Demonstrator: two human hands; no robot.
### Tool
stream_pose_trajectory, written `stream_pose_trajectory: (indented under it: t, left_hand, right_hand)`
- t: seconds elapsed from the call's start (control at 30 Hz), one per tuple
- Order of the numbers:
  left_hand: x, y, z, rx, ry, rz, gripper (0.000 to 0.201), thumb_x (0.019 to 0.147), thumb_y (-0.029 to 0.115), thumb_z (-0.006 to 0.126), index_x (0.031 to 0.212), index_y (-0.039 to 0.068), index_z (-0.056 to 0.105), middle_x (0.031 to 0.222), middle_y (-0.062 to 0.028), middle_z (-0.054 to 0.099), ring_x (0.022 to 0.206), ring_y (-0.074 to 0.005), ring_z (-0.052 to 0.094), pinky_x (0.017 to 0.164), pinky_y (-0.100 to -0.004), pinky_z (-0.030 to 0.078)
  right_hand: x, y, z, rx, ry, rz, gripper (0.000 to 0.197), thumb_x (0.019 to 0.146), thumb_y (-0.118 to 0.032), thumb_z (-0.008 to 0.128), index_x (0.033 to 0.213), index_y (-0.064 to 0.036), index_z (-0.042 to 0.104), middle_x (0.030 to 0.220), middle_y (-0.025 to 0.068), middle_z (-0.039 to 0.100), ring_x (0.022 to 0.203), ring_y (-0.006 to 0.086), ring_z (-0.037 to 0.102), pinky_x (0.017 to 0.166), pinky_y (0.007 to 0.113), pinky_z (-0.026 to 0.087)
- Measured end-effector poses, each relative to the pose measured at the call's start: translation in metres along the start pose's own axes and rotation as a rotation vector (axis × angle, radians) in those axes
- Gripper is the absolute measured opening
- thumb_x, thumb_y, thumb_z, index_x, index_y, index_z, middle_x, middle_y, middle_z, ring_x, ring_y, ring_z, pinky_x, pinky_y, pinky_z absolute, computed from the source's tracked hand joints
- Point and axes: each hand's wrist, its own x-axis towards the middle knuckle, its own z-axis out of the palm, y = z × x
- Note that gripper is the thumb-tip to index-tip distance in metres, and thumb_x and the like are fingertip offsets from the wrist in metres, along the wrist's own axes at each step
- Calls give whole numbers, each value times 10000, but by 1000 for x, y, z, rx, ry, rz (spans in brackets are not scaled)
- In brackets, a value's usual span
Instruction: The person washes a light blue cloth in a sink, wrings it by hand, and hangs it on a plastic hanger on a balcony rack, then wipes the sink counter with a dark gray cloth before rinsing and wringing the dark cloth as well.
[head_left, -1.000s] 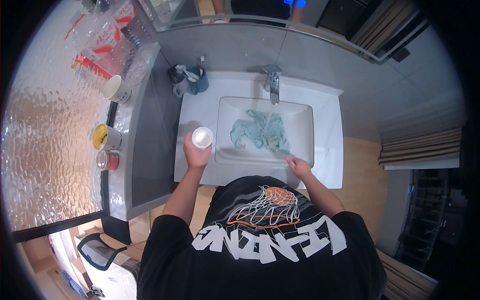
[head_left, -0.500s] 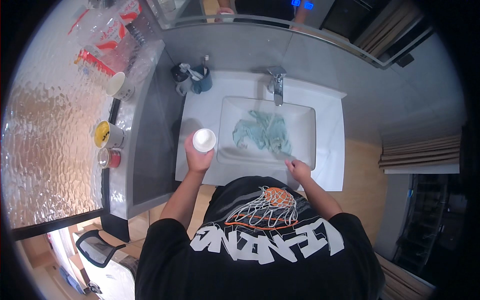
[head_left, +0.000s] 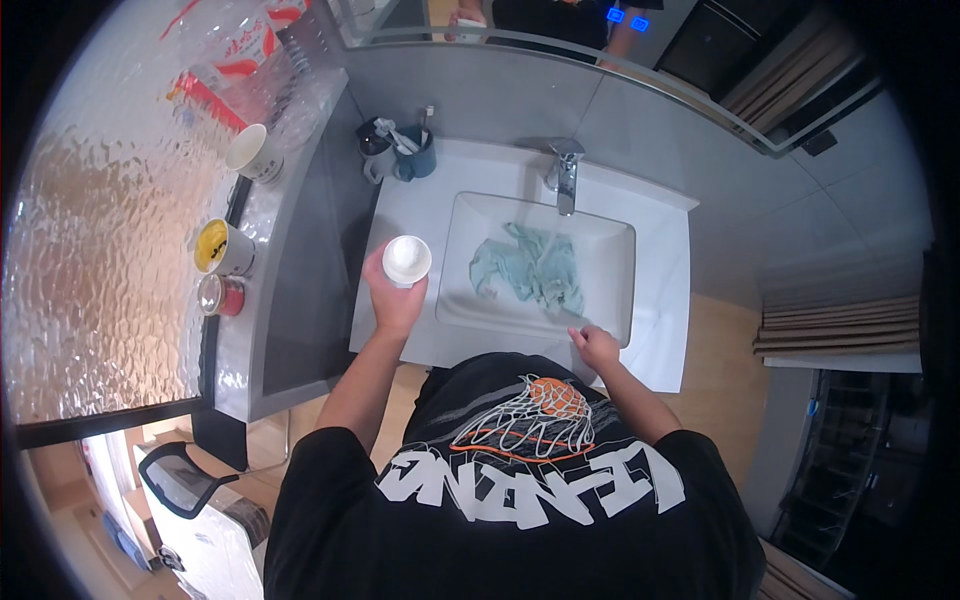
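My left hand (head_left: 396,305) is wrapped round a white cup (head_left: 421,279), held upright above the counter left of the sink. White matter (head_left: 406,254) that looks like powder shows inside it. By the front rim of the basin, toward its right, my right hand (head_left: 598,348) has its fingers curled closed. Whatever they may hold is too small to make out. A pale green cloth (head_left: 530,265) lies wet and crumpled on the bottom of the white sink (head_left: 613,250), beyond my right hand and touched by neither hand.
A chrome faucet (head_left: 567,185) rises behind the basin. At the counter's back left stand a blue-grey cup (head_left: 420,160) with toothbrushes and a grey mug (head_left: 376,162). Paper tubs (head_left: 255,155), a red jar (head_left: 222,296) and plastic bags (head_left: 250,80) sit along the left ledge.
My left hand has moved the cup slightly toward the back of the counter. The whole view has turned a little. My right hand and the cloth have hardly moved.
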Motion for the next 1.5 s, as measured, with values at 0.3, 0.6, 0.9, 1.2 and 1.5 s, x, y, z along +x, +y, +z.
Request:
stream_pose_trajectory:
  t: [0.3,0.6,0.9,1.2,1.5]
  left_hand:
    - [7,10,-4,69,-26,60,555,665,37,732,1154,-7,473,1130,-163,507,1075,-290,531,945,-366,412]
    - [14,3,-6,-35,59,5,589,678,51,739,1181,-13,439,1151,-171,508,1091,-294,536,949,-366,416]
    - [19,3,-8,-42,143,-18,674,699,92,780,1225,-7,370,1172,-163,515,1105,-276,536,961,-369,414]
    - [38,12,-34,-55,176,-28,785,665,50,801,1263,-19,297,1252,-184,403,1179,-275,460,1014,-379,372]
    - [22,73,-78,22,237,68,859,658,49,802,1297,-22,233,1258,-191,373,1208,-273,424,1040,-374,335]
  right_hand:
    - [-3,1,0,10,-10,3,518,869,-562,510,835,-73,680,830,162,673,826,342,642,735,443,489]
    - [-6,0,1,5,40,-20,513,863,-554,522,800,-69,675,798,165,667,790,352,639,713,450,490]
    - [-2,2,-1,21,38,-58,508,864,-540,529,778,-60,671,786,169,661,782,359,633,699,455,486]
    - [-1,0,-3,-24,-1,-19,511,866,-554,514,837,-70,676,828,164,667,816,349,637,719,437,490]
    - [0,2,0,-33,27,-65,511,868,-552,516,807,-65,659,804,167,661,798,355,632,703,443,485]
